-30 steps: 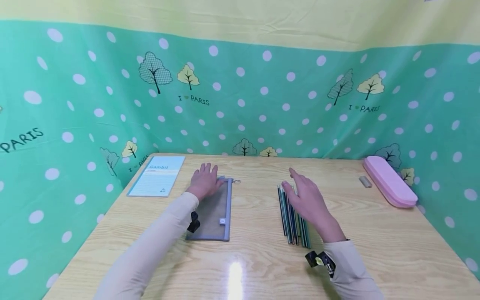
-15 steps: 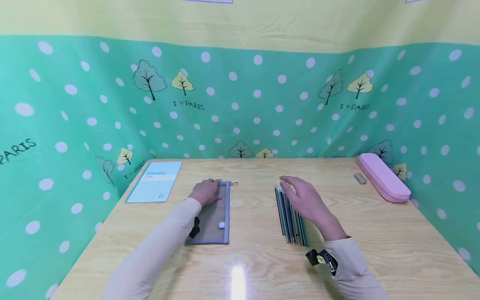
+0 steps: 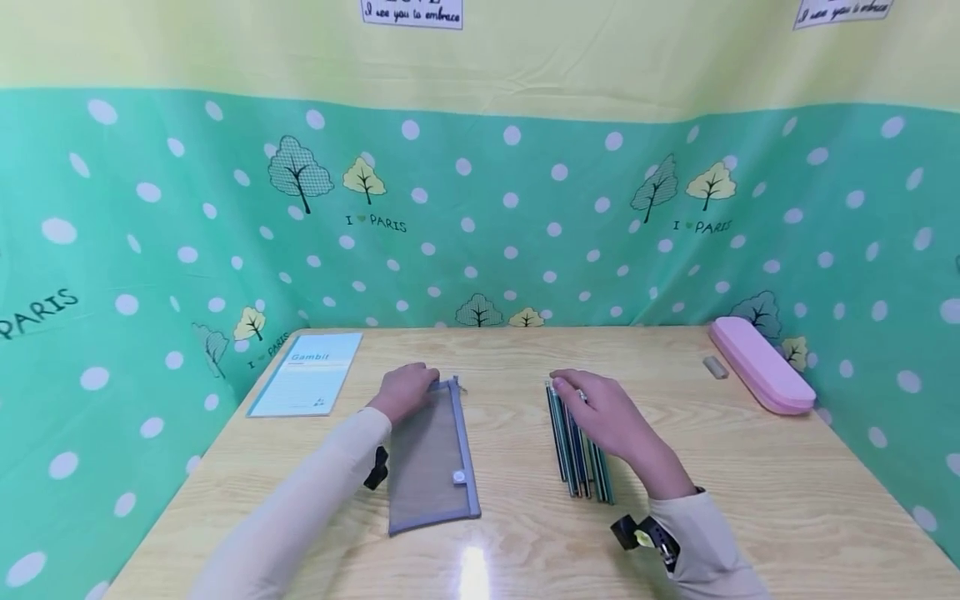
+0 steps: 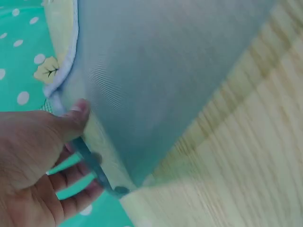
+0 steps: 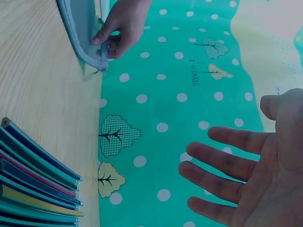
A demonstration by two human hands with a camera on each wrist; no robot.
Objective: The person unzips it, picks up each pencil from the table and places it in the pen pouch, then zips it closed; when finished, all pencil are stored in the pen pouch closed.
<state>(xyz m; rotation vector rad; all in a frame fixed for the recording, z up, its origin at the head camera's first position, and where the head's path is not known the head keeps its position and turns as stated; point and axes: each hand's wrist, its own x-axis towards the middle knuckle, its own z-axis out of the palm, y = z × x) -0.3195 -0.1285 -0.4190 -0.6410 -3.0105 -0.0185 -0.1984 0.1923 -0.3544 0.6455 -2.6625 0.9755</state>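
Note:
A grey mesh zip pouch (image 3: pixel 429 462) with a bluish-grey border is in the head view, left of centre. My left hand (image 3: pixel 405 392) pinches its far edge; in the left wrist view the thumb (image 4: pixel 75 116) lies on the near face and fingers show behind the edge. That end of the pouch is raised off the table. Several dark, green and other coloured pencils (image 3: pixel 572 454) lie side by side right of centre. Over their far ends hovers my right hand (image 3: pixel 609 414), its fingers (image 5: pixel 222 161) extended and apart, holding nothing.
A light blue notebook (image 3: pixel 306 377) lies at the back left of the wooden table (image 3: pixel 510 542). Toward the back right are a small grey eraser (image 3: pixel 716 367) and a pink pencil case (image 3: pixel 761 367). A green dotted curtain (image 3: pixel 510 250) stands behind the table.
My left hand, spread on the pouch before, now pinches its far edge, and the pouch has lifted and tilted. The right hand has lowered slightly toward the pencils. The head view has shifted.

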